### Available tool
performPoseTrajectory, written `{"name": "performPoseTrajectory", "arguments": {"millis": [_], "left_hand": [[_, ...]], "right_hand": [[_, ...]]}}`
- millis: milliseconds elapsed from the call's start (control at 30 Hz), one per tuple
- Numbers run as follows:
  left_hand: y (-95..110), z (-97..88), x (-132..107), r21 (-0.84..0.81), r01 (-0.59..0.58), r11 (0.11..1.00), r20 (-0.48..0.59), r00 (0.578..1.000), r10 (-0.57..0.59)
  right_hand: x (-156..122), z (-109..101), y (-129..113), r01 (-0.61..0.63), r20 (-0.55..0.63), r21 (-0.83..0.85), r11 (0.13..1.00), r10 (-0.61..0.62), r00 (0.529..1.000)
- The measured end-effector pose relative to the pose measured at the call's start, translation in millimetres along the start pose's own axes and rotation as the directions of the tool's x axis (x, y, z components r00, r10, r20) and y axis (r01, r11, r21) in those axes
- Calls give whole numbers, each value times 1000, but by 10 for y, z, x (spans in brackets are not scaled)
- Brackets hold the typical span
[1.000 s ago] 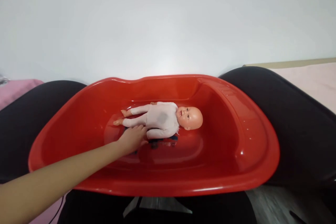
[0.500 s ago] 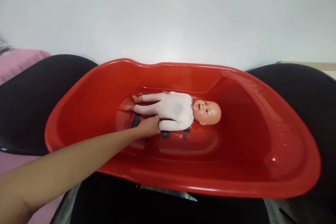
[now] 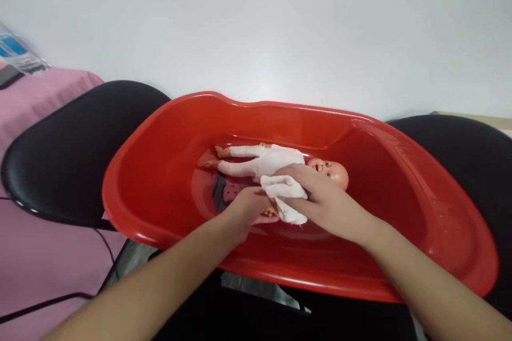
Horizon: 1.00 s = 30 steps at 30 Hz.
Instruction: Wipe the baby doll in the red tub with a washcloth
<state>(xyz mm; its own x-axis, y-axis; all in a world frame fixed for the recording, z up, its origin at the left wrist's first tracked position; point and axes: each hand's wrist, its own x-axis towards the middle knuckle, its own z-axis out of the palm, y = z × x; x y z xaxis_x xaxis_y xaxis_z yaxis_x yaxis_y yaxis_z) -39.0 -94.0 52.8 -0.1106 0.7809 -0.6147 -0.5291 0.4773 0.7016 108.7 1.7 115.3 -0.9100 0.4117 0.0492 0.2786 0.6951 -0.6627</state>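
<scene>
A baby doll (image 3: 256,161) in a white suit lies on its back in a red plastic tub (image 3: 404,234), head to the right. My right hand (image 3: 320,197) rests over the doll's chest and near arm, fingers closed on the white sleeve cloth (image 3: 286,191). My left hand (image 3: 248,209) is just below it, fingers curled around the doll's small hand at the sleeve's end. The doll's face (image 3: 334,170) peeks out beyond my right hand.
The tub rests across two black chairs (image 3: 72,149), one at each end. A pink cloth-covered surface (image 3: 36,256) with a black cable lies to the left, a clear packet (image 3: 18,53) at its far corner. A white wall is behind.
My right hand has come into view and taken the doll's sleeve. My left hand has shifted from the doll's hip to its near hand. The view has swung left.
</scene>
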Motion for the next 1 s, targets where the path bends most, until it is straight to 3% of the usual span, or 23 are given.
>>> {"name": "performPoseTrajectory", "arguments": {"millis": [100,200,333,500,600,733,900,1000], "left_hand": [[8,79,-101,-151,11,988,7,1000,-10],[21,69,-121,-352,85,932,-12,995,-95],[0,37,-112,-415,79,906,3,996,-86],[-49,65,-165,-271,-38,962,20,999,45],[-63,57,-175,-289,-32,957,2,999,34],[-67,27,-151,-363,-18,932,8,1000,22],[23,43,-171,-420,79,904,-73,990,-121],[36,27,-190,-405,44,913,-33,997,-63]], "right_hand": [[122,70,181,-74,221,66,995,58,974],[54,174,353,-11,321,35,999,-1,947],[38,321,492,176,278,-161,971,-126,952],[38,461,584,281,230,-306,910,-216,949],[12,482,602,307,203,-342,888,-249,947],[10,461,591,342,216,-331,879,-282,935],[43,419,549,332,215,-209,920,-288,933],[54,434,505,288,175,-151,946,-261,949]]}}
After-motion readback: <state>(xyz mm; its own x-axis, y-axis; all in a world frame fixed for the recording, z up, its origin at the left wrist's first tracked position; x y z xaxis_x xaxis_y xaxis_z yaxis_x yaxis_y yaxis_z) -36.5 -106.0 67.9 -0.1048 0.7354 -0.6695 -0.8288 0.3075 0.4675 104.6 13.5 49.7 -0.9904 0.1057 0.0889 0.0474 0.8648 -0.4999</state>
